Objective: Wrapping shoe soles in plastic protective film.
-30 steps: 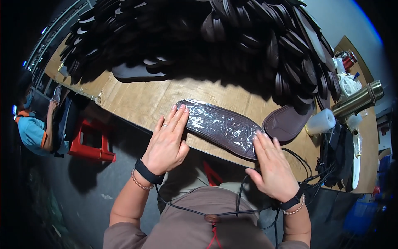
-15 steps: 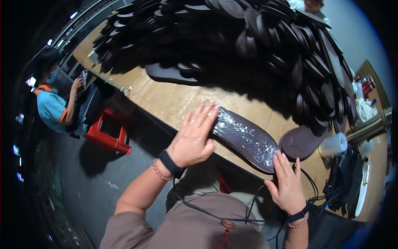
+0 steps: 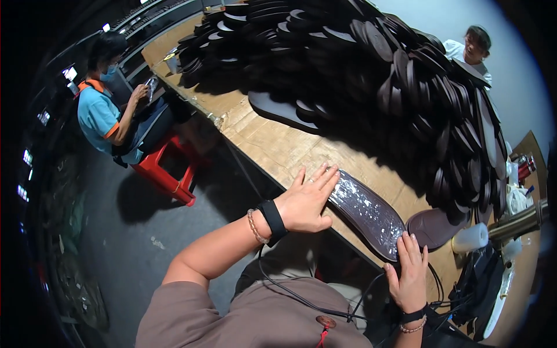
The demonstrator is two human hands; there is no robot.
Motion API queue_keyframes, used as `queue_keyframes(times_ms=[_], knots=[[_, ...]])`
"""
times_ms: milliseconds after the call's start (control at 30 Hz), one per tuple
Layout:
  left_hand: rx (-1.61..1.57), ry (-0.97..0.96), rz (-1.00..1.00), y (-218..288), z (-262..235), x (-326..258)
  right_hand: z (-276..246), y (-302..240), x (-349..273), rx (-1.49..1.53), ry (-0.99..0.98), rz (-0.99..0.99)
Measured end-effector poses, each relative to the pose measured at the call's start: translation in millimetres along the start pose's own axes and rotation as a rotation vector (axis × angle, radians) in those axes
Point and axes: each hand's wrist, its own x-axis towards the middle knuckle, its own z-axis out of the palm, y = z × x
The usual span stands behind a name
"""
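Note:
A dark brown shoe sole lies along the near edge of the table, with shiny clear film over its top. My left hand is open, its fingers laid flat on the sole's far left end. At the near right end, my right hand is also open, fingertips touching the sole's edge. Just right of it lies another brown sole, partly under a large heap of dark soles. One more sole sticks out from the heap's left front.
The wooden table runs from far left to near right. A roll of clear film and a metal tube are at the right, by black cables. At left, a person sits on a red stool; another person is behind the heap.
The whole view has shifted, so the scene sits further right and lower. Both hands stay at the two ends of the sole, with little change in their pose.

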Motion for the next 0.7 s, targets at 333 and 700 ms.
queue_keyframes(times_ms=[333,700], knots=[[-0.153,0.051,-0.076,-23.1,-18.7,1.7,7.9,1.6,19.6,0.09,0.164,-0.07],[-0.009,0.675,-0.404,-92.2,-21.2,-92.8,-9.4,27.8,8.1,0.239,0.233,0.016]])
